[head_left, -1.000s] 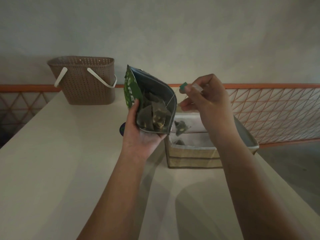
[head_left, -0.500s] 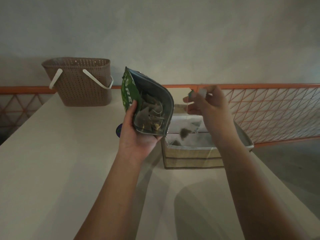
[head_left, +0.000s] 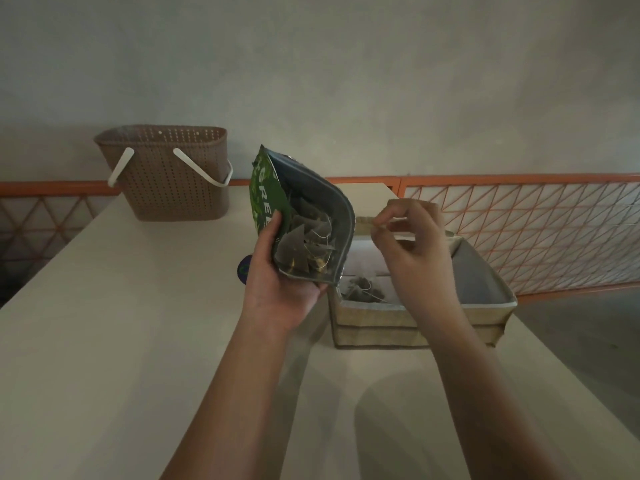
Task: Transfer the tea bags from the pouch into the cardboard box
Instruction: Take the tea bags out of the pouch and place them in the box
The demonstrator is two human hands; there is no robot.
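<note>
My left hand [head_left: 277, 289] grips the green pouch [head_left: 265, 199] from below and tilts its open mouth to the right. Several pyramid tea bags [head_left: 301, 244] with strings show inside it. The cardboard box [head_left: 415, 323] stands on the table just right of the pouch, open at the top. Tea bags [head_left: 363, 289] lie in a small pile in its near left corner. My right hand [head_left: 415, 244] hovers over the box with loosely curled fingers, and I see nothing between them.
A brown perforated basket [head_left: 173, 174] with white handles stands at the table's back left. A small dark round object [head_left: 244, 270] lies partly hidden behind my left hand. An orange mesh railing [head_left: 519, 220] runs behind the white table [head_left: 121, 323], whose right edge lies just past the box.
My right hand carried a tea bag by its green tag from the pouch over the box, lowered, and the bag now lies in the box. The pouch stayed in my left hand.
</note>
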